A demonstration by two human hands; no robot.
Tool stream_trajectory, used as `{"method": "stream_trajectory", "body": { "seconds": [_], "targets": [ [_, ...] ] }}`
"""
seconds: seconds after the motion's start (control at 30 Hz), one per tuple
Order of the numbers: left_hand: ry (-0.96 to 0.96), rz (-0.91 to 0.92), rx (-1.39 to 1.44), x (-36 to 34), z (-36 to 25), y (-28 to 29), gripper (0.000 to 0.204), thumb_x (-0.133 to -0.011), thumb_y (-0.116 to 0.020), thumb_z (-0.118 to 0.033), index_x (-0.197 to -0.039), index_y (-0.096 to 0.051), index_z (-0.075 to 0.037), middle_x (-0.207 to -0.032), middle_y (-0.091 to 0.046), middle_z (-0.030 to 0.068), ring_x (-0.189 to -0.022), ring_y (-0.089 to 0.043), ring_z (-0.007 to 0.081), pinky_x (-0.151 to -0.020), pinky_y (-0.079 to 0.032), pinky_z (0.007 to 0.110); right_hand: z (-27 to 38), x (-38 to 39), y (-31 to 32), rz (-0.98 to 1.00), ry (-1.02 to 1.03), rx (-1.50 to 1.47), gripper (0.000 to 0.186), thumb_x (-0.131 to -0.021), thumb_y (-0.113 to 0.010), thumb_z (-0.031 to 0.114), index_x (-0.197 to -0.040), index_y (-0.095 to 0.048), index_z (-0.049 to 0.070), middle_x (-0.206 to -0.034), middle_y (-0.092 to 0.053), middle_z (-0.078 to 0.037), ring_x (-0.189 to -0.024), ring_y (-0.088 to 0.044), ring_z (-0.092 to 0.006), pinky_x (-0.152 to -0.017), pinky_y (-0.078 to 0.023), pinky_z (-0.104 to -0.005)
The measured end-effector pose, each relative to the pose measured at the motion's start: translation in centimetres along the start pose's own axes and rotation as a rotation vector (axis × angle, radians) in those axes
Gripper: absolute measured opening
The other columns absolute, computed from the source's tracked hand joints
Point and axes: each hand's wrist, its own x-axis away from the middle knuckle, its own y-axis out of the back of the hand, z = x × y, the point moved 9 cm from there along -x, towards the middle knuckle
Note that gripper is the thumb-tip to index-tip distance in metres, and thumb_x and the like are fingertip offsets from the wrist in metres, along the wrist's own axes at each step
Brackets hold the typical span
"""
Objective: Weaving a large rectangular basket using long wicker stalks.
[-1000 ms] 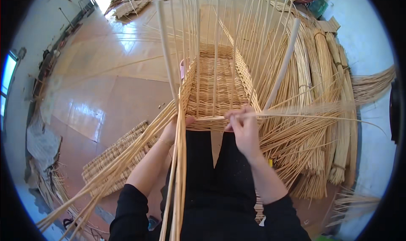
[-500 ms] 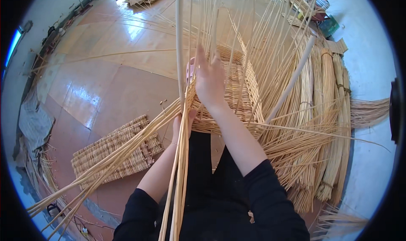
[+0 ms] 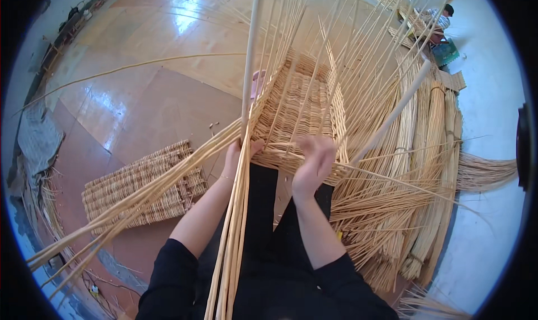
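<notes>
A woven wicker basket (image 3: 302, 95) stands before my knees, its long upright stakes rising all round. My left hand (image 3: 238, 154) is closed round its near left corner, beside a thick pale rod (image 3: 253, 45). Bundled willow strands (image 3: 168, 180) run from that corner toward the lower left, and others (image 3: 231, 247) hang down over my lap. Above the basket's near wall is my right hand (image 3: 315, 163), its fingers bent, apart and a little blurred. I see nothing held in it. Another thick rod (image 3: 395, 109) leans outward at the near right corner.
A flat woven panel (image 3: 143, 188) lies on the floor to the left. Tied bundles of willow rods (image 3: 412, 152) fill the right side along the wall. A pink object (image 3: 258, 83) sits beyond the basket's left wall. Far right, another person (image 3: 440, 20) sits bent over wickerwork.
My right hand has come back from the stakes at the basket's left side to above the near wall. My left hand stays at the corner. The view has shifted slightly.
</notes>
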Motion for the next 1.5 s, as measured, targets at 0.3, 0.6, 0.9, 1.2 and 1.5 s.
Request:
{"method": "stream_trajectory", "body": {
  "seconds": [0.3,0.6,0.9,1.2,1.5],
  "targets": [
    [-0.084,0.017,-0.136,0.3,1.0,-0.3,0.066,-0.079,-0.074,-0.028,-0.129,-0.042,0.001,-0.118,-0.056,0.0201,-0.108,-0.055,0.0243,-0.089,-0.046,0.035,-2.8,2.9,3.8,-0.118,-0.088,-0.254,0.032,-0.103,-0.022,0.033,-0.098,-0.037,0.006,-0.084,-0.052,-0.012,-0.081,-0.056,-0.0245,-0.086,-0.050,-0.0432],
    [-0.253,-0.308,-0.350,0.2,1.2,0.9,0.051,-0.076,-0.077,-0.027,-0.114,-0.057,0.001,-0.108,-0.059,0.0191,-0.099,-0.055,0.0340,-0.087,-0.044,0.041,0.7,9.1,0.9,0.006,-0.095,-0.233,0.021,-0.103,-0.026,0.023,-0.109,-0.037,0.006,-0.101,-0.052,-0.017,-0.099,-0.055,-0.0280,-0.096,-0.044,-0.0445],
    [-0.553,-0.069,-0.697,9.0,-4.7,-4.0,0.029,-0.090,-0.055,-0.004,-0.119,-0.052,0.002,-0.101,-0.062,0.0146,-0.098,-0.060,0.0278,-0.088,-0.046,0.035,-2.1,7.2,4.8,-0.101,-0.282,-0.193,0.028,-0.104,-0.020,0.030,-0.104,-0.034,0.005,-0.102,-0.054,-0.017,-0.100,-0.059,-0.0287,-0.096,-0.046,-0.0414],
    [-0.522,0.339,-0.825,0.9,-2.8,-9.1,0.022,-0.085,-0.065,-0.023,-0.081,-0.055,-0.004,-0.064,-0.059,0.0112,-0.070,-0.059,0.0292,-0.078,-0.045,0.038,-3.0,3.5,9.9,-0.245,-0.523,-0.208,0.012,-0.098,-0.038,0.012,-0.109,-0.037,0.007,-0.103,-0.059,-0.015,-0.098,-0.061,-0.0257,-0.088,-0.051,-0.0391],
    [-0.369,0.213,-0.894,0.5,-3.1,-8.6,0.035,-0.080,-0.070,-0.037,-0.078,-0.054,-0.005,-0.065,-0.063,0.0099,-0.061,-0.061,0.0290,-0.068,-0.045,0.038,2.3,-5.4,6.1,0.392,-0.173,0.499,0.036,-0.089,-0.054,0.002,-0.118,-0.032,0.006,-0.108,-0.057,-0.017,-0.086,-0.061,-0.0199,-0.076,-0.052,-0.0321]
  ]
}}
